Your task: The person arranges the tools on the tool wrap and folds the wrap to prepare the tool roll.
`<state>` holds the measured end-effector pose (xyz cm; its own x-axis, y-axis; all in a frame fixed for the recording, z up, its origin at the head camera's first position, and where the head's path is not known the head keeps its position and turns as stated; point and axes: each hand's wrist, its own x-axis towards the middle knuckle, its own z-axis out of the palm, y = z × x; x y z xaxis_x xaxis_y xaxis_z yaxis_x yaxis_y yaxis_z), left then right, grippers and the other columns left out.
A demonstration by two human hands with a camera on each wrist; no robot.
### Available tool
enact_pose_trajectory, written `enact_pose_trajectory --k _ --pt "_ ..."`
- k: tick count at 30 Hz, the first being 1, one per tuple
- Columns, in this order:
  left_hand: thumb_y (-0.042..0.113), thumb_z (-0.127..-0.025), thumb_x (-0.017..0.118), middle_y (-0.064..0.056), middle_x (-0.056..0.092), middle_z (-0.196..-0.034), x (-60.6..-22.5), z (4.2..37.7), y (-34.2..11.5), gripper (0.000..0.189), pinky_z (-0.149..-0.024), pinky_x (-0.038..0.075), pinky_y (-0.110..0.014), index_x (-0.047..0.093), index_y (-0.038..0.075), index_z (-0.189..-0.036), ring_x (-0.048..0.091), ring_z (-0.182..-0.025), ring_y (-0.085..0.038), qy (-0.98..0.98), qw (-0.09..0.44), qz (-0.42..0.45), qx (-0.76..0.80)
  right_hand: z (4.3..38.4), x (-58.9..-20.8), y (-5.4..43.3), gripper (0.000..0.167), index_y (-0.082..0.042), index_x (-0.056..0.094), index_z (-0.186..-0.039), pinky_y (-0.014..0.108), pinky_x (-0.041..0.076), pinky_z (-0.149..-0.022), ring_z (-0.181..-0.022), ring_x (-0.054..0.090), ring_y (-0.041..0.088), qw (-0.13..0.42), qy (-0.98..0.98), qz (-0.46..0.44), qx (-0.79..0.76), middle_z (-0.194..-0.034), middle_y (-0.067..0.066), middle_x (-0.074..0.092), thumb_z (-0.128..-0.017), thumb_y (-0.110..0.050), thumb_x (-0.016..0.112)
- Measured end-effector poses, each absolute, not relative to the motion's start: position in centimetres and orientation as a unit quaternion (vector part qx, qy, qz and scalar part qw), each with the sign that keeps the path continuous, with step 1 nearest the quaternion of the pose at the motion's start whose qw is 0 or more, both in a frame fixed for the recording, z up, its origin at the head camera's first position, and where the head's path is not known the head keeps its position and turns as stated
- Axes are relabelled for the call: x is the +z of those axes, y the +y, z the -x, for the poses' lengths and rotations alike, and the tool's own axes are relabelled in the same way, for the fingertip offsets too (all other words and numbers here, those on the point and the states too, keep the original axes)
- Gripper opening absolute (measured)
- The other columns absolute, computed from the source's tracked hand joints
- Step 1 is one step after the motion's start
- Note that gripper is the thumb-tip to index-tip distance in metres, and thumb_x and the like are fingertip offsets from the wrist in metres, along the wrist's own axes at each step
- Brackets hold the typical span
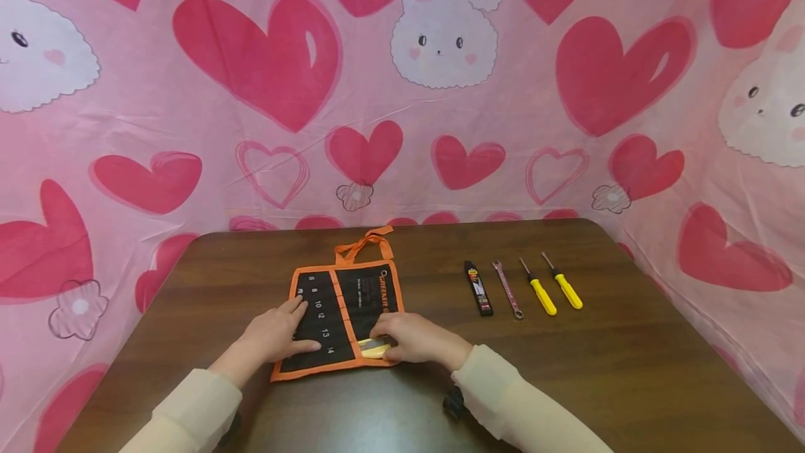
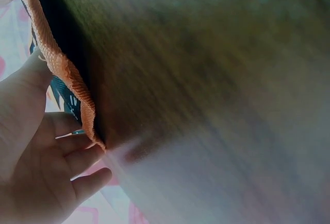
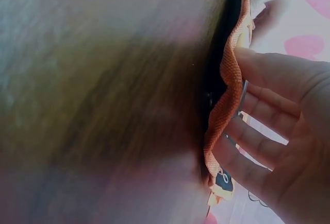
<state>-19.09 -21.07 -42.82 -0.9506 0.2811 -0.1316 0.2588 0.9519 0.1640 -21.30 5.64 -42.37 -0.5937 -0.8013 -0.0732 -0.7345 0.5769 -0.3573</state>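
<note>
A black tool pouch [image 1: 323, 331] with orange edging lies unrolled on the table, its left panel printed with numbers. My left hand [image 1: 274, 331] rests on that panel with thumb and fingers spread; in the left wrist view the hand [image 2: 49, 162] is beside the orange edge [image 2: 64, 72]. Over the lower right panel, my right hand [image 1: 418, 338] pinches a yellow utility knife [image 1: 372, 352] between thumb and fingers. Part of the knife is hidden by the hand. In the right wrist view, the right thumb and fingers [image 3: 273, 126] are at the pouch's wavy orange edge [image 3: 227, 100].
Right of the pouch lie a slim black case [image 1: 479, 289] with a printed label, a combination wrench [image 1: 506, 290] and two yellow-handled screwdrivers [image 1: 542, 297] [image 1: 569, 291]. Orange ties [image 1: 365, 246] extend from the pouch's far edge. A pink heart-patterned cloth [image 1: 371, 103] hangs behind the brown table [image 1: 629, 369].
</note>
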Motion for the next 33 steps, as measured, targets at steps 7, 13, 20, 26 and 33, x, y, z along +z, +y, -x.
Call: enact_pose_trajectory --k 7,13,20,26,33 --pt "0.059 -0.071 0.068 -0.027 0.041 -0.134 -42.8 19.14 -21.06 0.091 -0.091 0.038 -0.057 0.046 -0.007 -0.13 0.044 -0.116 -0.045 0.985 0.072 -0.139 0.07 21.45 -42.35 5.36 0.03 -0.013 0.068 -0.108 0.018 0.045 -0.078 -0.082 0.052 0.002 0.107 0.875 0.446 -0.153 -0.098 -0.008 0.061 -0.08 -0.02 0.073" --pt "0.058 -0.071 0.068 -0.027 0.041 -0.133 -42.6 19.08 -21.02 0.09 -0.091 0.038 -0.057 0.046 -0.007 -0.13 0.044 -0.116 -0.045 0.986 0.069 -0.139 0.068 21.22 -42.08 5.0 0.03 -0.013 0.069 -0.108 0.018 0.046 -0.079 -0.085 0.054 0.001 0.105 0.879 0.438 -0.154 -0.1 -0.009 0.062 -0.08 -0.021 0.074" --pt "0.059 -0.071 0.067 -0.027 0.041 -0.133 -42.73 19.02 -21.07 0.092 -0.092 0.038 -0.057 0.046 -0.007 -0.13 0.044 -0.116 -0.044 0.986 0.07 -0.137 0.063 20.99 -41.97 4.81 0.032 -0.014 0.069 -0.11 0.019 0.046 -0.079 -0.086 0.055 0.001 0.105 0.886 0.428 -0.148 -0.101 -0.01 0.063 -0.08 -0.023 0.074" --pt "0.061 -0.07 0.066 -0.027 0.041 -0.134 -42.96 19.06 -21.05 0.093 -0.092 0.037 -0.057 0.046 -0.007 -0.13 0.043 -0.117 -0.044 0.986 0.073 -0.137 0.067 21.07 -42.21 5.08 0.036 -0.013 0.069 -0.111 0.019 0.046 -0.079 -0.082 0.053 0.0 0.12 0.881 0.42 -0.183 -0.099 -0.01 0.063 -0.08 -0.029 0.073" --pt "0.061 -0.07 0.067 -0.027 0.041 -0.134 -42.98 19.06 -21.06 0.093 -0.094 0.035 -0.058 0.046 -0.007 -0.13 0.042 -0.117 -0.045 0.985 0.073 -0.138 0.069 21.3 -42.19 5.46 0.041 -0.011 0.067 -0.114 0.019 0.046 -0.078 -0.083 0.053 0.002 0.135 0.872 0.409 -0.232 -0.101 -0.009 0.062 -0.079 -0.032 0.073"
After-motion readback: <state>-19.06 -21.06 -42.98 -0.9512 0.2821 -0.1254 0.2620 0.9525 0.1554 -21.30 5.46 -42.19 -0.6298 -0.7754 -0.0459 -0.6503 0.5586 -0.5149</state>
